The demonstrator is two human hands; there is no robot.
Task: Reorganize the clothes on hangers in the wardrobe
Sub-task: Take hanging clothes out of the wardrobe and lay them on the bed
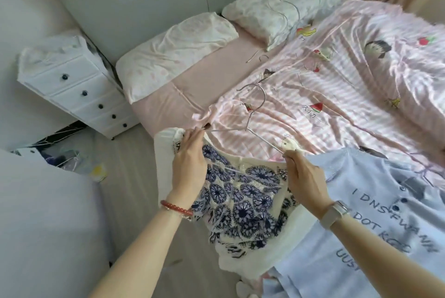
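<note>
The left hand (190, 165) pinches one end of a thin wire hanger (250, 126), and the right hand (303, 177) pinches the other, over the flowery top (243, 201) on the near bed (192, 95), probably to slip it inside.

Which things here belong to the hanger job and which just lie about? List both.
Job: wire hanger, held by left hand and right hand; floral dress; blue shirt.
Lying about: pillows, drawer chest, spare hangers.
</note>
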